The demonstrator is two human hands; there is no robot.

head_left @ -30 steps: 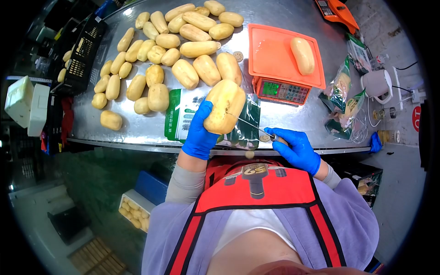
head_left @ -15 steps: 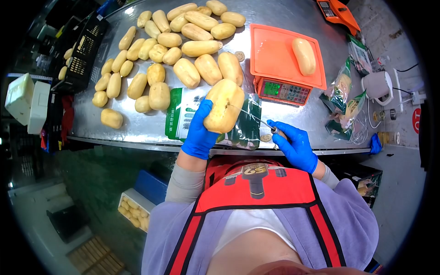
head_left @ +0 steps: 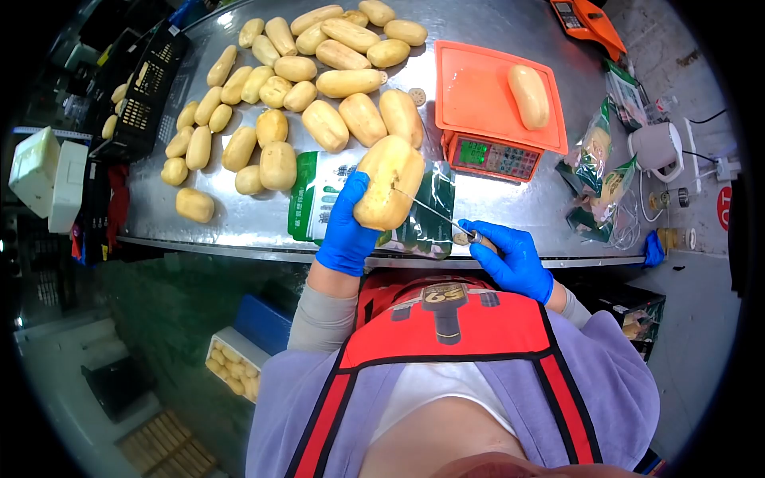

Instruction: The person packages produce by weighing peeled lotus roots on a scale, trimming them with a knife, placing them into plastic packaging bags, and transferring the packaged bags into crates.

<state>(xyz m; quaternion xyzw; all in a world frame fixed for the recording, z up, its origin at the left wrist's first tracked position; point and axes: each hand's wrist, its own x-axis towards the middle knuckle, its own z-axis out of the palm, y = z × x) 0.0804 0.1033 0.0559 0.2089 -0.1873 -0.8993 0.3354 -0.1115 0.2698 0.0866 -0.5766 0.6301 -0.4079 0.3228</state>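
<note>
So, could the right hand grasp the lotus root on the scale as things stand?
Probably not yet: the right hand holds a thin tool, though nothing blocks the lotus root on the scale.

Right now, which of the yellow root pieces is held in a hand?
The plump piece in the left hand, with the thin tool pointed at its dark mark; every other piece lies apart from both hands.

One head-worn view, looking forward and steeply down, wide fisheye, black curved borders. Wearer's red bib apron with black straps (head_left: 398, 338) very near, bottom centre. Blue-gloved left hand (head_left: 347, 231) and blue-gloved right hand (head_left: 514, 259) mid-frame, a bit farther. Shiny silver metal table (head_left: 247, 219) fills upper half, seen from above; dark green floor (head_left: 167, 311) lower left.
</note>
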